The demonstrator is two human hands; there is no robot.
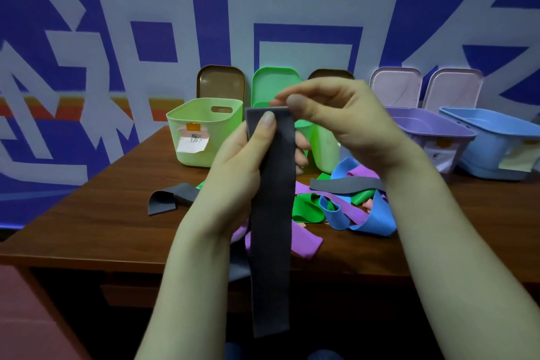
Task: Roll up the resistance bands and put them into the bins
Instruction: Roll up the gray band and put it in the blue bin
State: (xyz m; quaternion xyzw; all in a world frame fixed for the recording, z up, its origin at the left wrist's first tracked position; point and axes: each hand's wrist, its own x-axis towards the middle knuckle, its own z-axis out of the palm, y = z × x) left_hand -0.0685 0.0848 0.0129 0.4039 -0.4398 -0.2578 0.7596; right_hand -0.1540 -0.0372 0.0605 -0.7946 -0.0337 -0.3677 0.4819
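A dark grey resistance band point(271, 228) hangs flat and straight in front of me, its lower end below the table's edge. My left hand point(236, 172) grips it near the top, thumb pressed on its front. My right hand point(336, 120) pinches its top edge between thumb and fingers. Behind lies a heap of loose bands point(344, 207) in blue, purple, green and grey on the brown table point(96, 219). Bins stand at the back: light green point(204, 131), a second green one point(324, 149) partly hidden by my hands, purple point(432, 131) and blue point(496, 143).
Another grey band point(166, 199) lies folded on the table left of my hands. Several lids lean on the blue wall behind the bins: brown point(220, 82), green point(274, 82), pale pink point(394, 88). A reddish surface point(26, 316) sits at lower left.
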